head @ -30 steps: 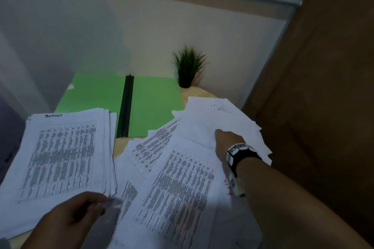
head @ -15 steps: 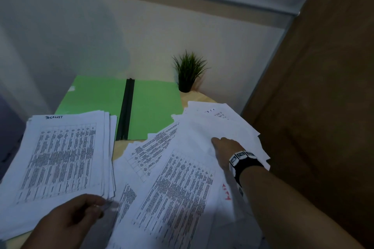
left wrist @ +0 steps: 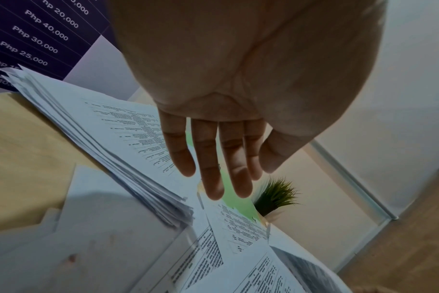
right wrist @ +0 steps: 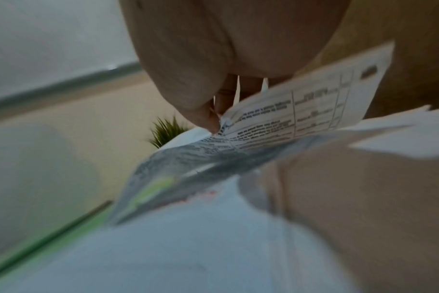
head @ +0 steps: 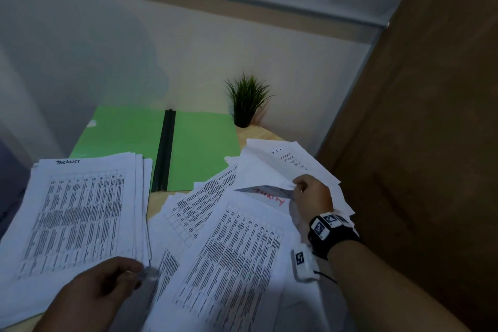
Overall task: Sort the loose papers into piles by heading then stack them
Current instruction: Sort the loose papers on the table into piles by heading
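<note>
A thick stack headed "TASKLIST" (head: pixel 80 210) lies at the left of the wooden desk. Loose printed sheets (head: pixel 237 264) overlap in a messy spread to its right. My right hand (head: pixel 297 186) pinches the near corner of a white sheet (head: pixel 264 170) and holds it lifted. Under it shows a sheet with a red handwritten heading (head: pixel 269 195). In the right wrist view the thumb and fingers of my right hand (right wrist: pixel 216 123) nip the lifted sheet's edge (right wrist: pixel 301 111). My left hand (head: pixel 118 277) hovers by the stack's near right corner, fingers (left wrist: pixel 213 178) straight, holding nothing.
An open green folder (head: pixel 199 151) with a black spine lies behind the papers. A small potted plant (head: pixel 246 100) stands at the back against the wall. A brown panel (head: pixel 417 143) closes off the right side. A dark printed board (left wrist: pixel 38 39) stands at the left.
My right hand, earlier resting on the far sheets, has pinched a sheet's corner and raised it, uncovering the red heading. The left hand has hardly moved.
</note>
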### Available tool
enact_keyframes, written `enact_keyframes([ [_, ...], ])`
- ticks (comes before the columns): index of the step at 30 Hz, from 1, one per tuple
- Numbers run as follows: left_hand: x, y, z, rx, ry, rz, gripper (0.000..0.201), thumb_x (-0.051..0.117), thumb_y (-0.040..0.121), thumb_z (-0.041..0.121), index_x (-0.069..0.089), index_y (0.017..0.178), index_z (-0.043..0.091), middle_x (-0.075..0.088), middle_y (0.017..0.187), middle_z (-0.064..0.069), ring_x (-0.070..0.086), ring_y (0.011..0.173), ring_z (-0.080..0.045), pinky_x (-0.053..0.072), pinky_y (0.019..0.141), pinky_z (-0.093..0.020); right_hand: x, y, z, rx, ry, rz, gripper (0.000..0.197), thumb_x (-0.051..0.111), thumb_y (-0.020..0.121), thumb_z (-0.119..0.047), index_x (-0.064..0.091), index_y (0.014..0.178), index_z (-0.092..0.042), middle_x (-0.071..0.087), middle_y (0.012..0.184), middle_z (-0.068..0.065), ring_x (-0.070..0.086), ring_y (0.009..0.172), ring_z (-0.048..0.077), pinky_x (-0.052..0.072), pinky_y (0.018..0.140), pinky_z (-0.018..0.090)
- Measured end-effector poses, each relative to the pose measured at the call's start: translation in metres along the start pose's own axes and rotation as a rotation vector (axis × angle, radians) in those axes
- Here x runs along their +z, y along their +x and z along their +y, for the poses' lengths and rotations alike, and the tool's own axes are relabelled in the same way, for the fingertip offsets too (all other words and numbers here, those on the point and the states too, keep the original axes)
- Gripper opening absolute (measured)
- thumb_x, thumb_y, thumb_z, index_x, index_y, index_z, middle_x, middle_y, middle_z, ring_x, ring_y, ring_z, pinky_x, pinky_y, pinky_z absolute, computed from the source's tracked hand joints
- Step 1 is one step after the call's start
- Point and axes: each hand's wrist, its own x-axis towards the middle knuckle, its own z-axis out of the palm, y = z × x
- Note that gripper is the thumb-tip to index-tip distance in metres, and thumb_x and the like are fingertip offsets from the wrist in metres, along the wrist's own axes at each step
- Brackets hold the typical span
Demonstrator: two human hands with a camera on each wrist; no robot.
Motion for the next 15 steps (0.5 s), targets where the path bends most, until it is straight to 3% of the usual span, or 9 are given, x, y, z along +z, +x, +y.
enact_keyframes([
  [5,0.004,0.000,0.012,0.118,0.006,0.040,0.037,0.072,0.090,0.019,0.069,0.089,0.056,0.076,0.080,0.020,0.073,0.082,-0.004,0.053,0.083,-0.028,-0.039,-0.047,-0.070,-0.107,0.347,-0.120,0.025,0.064,0.094,0.000,0.073,0.093,-0.023,0.069,0.087,-0.004,0.066,0.082,0.012,0.055,0.076,0.029],
  [8,0.009,0.001,0.018,0.184,-0.226,0.071,0.037,0.076,0.088,0.010,0.069,0.102,0.043,0.075,0.101,0.003,0.072,0.095,-0.019,0.054,0.076,-0.018,-0.054,-0.098,-0.113,-0.133,0.583,-0.244,0.024,0.067,0.093,0.003,0.075,0.095,-0.019,0.070,0.086,-0.001,0.065,0.074,0.002,0.054,0.071,0.019],
  [10,0.008,0.004,0.020,0.166,-0.393,0.064,0.054,0.082,0.079,0.019,0.059,0.122,0.041,0.066,0.121,0.003,0.067,0.107,-0.019,0.054,0.087,-0.025,-0.055,-0.129,-0.128,-0.092,0.759,-0.377,0.025,0.066,0.093,0.005,0.076,0.096,-0.018,0.074,0.092,0.011,0.067,0.083,0.014,0.055,0.079,0.032],
  [12,0.004,0.003,0.021,0.139,-0.512,0.046,0.075,0.085,0.074,0.035,0.048,0.138,0.047,0.058,0.134,0.013,0.061,0.119,-0.010,0.051,0.097,-0.039,-0.047,-0.151,-0.132,0.017,0.945,-0.545,0.023,0.064,0.094,0.005,0.076,0.099,-0.014,0.073,0.103,0.025,0.063,0.088,0.031,0.049,0.083,0.046],
  [15,-0.001,-0.001,0.025,0.094,-0.666,-0.005,0.076,0.084,0.070,0.045,0.049,0.138,0.044,0.067,0.129,0.015,0.066,0.116,-0.011,0.054,0.090,-0.041,-0.026,-0.170,-0.123,0.117,1.000,-0.675,0.023,0.067,0.091,-0.001,0.075,0.111,-0.009,0.066,0.122,0.035,0.058,0.098,0.039,0.045,0.095,0.058],
])
